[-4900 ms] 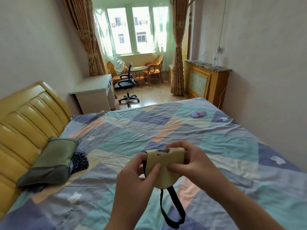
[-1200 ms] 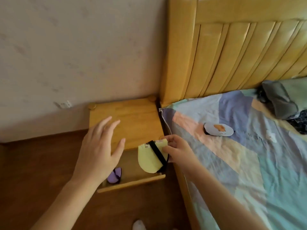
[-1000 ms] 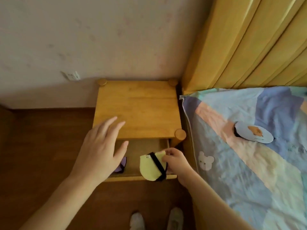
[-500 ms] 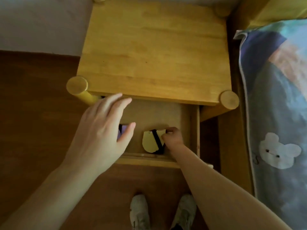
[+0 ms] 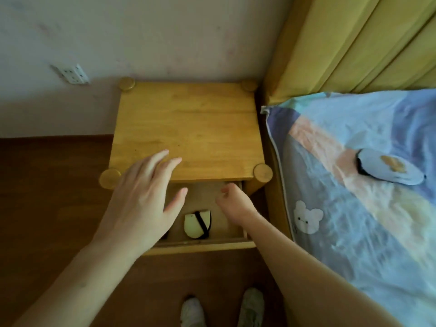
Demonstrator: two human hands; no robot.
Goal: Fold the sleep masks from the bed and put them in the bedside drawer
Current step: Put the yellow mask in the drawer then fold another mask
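The folded yellow sleep mask (image 5: pixel 197 223) with its black strap lies on the floor of the open bedside drawer (image 5: pixel 203 245). My right hand (image 5: pixel 233 202) hovers just above and to the right of it, fingers loosely curled, holding nothing. My left hand (image 5: pixel 144 201) is spread flat over the drawer's left part and hides what lies beneath it. A white sleep mask (image 5: pixel 390 169) with an orange print rests on the bed sheet (image 5: pixel 354 232), unfolded.
The wooden nightstand (image 5: pixel 188 131) stands between the wall and the yellow headboard (image 5: pixel 354 43). A wall socket (image 5: pixel 70 73) sits at the left. My shoes (image 5: pixel 221 308) stand on the dark wooden floor in front of the drawer.
My right hand has let go of the yellow mask, which now lies in the drawer, and has lifted away to the right. My left hand stays spread over the drawer.
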